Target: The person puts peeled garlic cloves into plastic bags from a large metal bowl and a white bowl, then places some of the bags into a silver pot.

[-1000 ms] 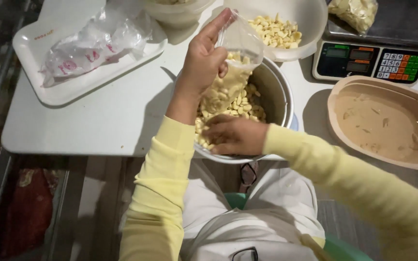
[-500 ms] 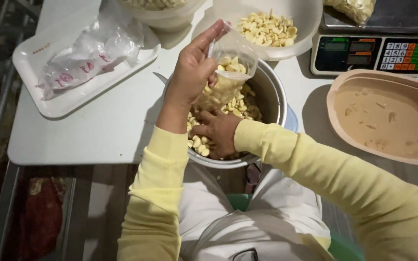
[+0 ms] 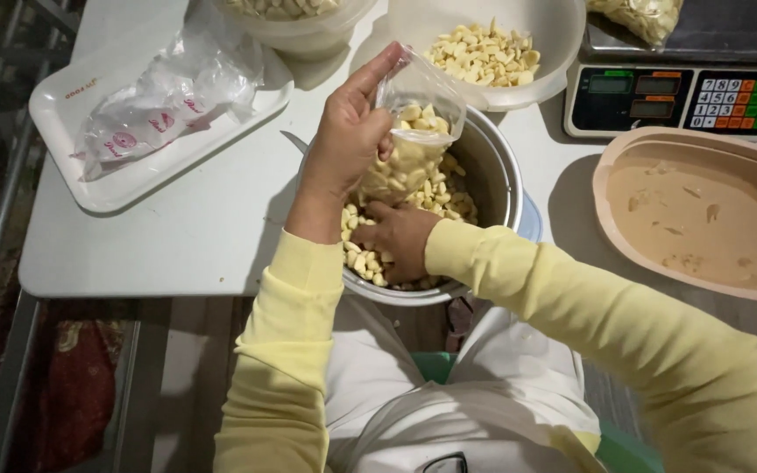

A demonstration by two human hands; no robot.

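My left hand (image 3: 345, 138) holds a small clear plastic bag (image 3: 411, 131) upright over a metal bowl (image 3: 494, 180). The bag is partly filled with pale peeled cloves. Below it, my right hand (image 3: 399, 241) is down in the bowl among the loose cloves (image 3: 442, 194), fingers curled into the pile. Whether it holds any is hidden. Both arms wear yellow sleeves.
A white tray (image 3: 72, 96) with a heap of empty plastic bags (image 3: 161, 103) lies at the left. A white bowl of cloves (image 3: 484, 54) and a digital scale (image 3: 685, 96) stand behind. A tan oval basin (image 3: 698, 215) sits at the right.
The view has shifted a little. My right hand stays in the bowl, reaching slightly deeper under the bag. The left hand keeps the bag in place.
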